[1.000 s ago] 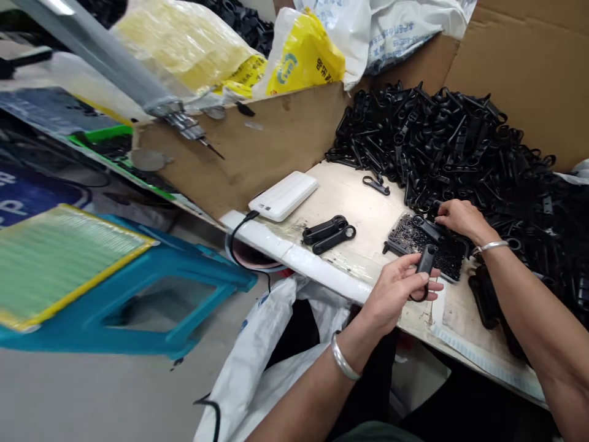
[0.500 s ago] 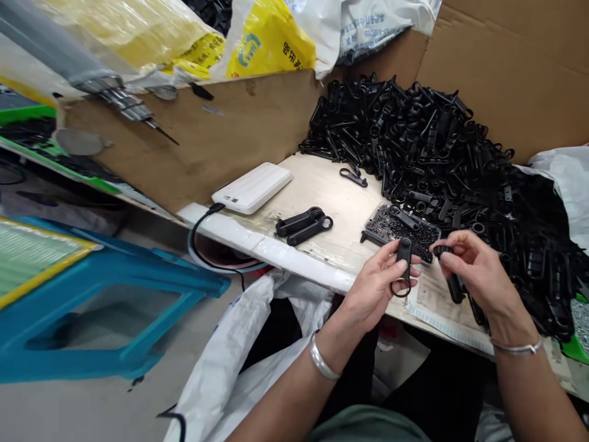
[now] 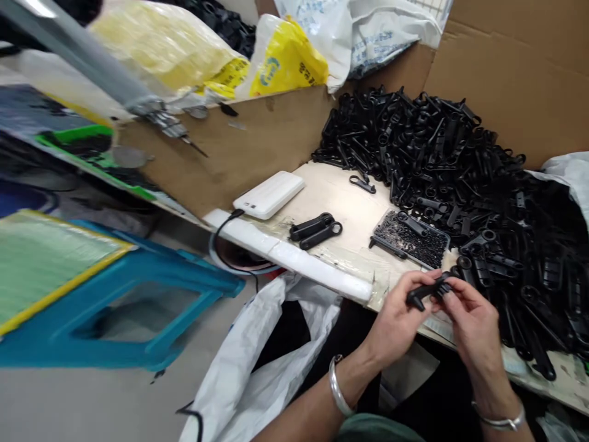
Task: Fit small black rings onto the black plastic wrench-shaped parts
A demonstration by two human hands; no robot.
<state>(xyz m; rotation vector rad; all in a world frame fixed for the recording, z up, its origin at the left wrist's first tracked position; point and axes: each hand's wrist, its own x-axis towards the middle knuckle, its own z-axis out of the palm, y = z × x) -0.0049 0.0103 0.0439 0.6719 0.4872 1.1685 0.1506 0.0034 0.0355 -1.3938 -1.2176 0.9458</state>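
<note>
My left hand is closed on a black plastic lever, held tilted just over the table's front edge. At the lever's far end, my right hand pinches a small ridged black cap against it; the fingers partly hide where the two meet. Just beyond the hands, a shallow tray holds tiny black pieces, with one lever lying across it. Another lever rests along the tray's near side. A large heap of black levers spreads behind and to the right.
Two levers lie side by side left of the tray, and a single lever is farther back. A white power bank has a black cable. A powered screwdriver hangs at upper left, above a blue stool. Cardboard walls enclose the table.
My hands have come together lower down, bringing the cap against the lever, which has turned from upright to slanting. The whole view has shifted somewhat; the loose levers lie as before.
</note>
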